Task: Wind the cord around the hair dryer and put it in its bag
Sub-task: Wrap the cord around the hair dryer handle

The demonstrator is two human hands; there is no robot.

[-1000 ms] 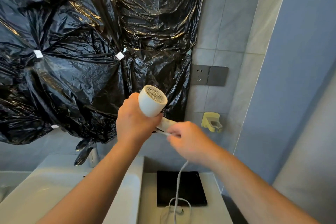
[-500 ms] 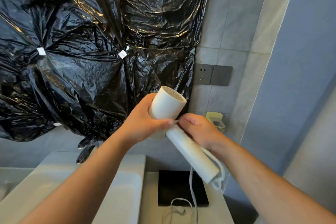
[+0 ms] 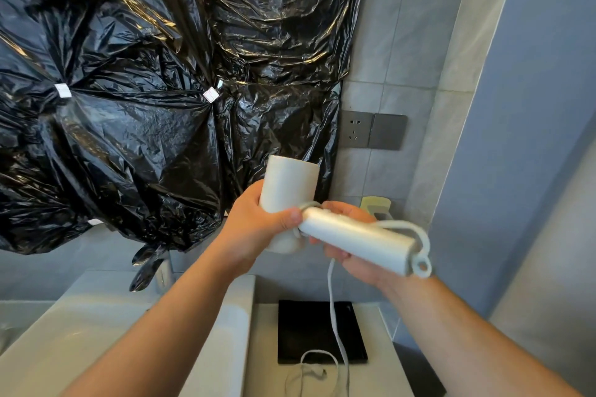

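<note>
A white hair dryer is held up in front of me over the counter, its barrel upright and its handle pointing right and toward me. My left hand grips the barrel, thumb across its front. My right hand is under the handle near the joint, fingers curled around it and the white cord. One loop of cord runs along the handle to its hanging ring. The rest drops to a loose coil on the counter. A flat black bag lies on the counter below.
A white basin with a chrome tap sits at lower left. Black plastic sheeting covers the wall behind. A grey socket plate and a yellow wall holder are on the tiled wall to the right.
The dryer has turned: the barrel now stands upright and the handle has swung up toward the right. My right hand has moved under the handle, and a loop of cord now lies along it.
</note>
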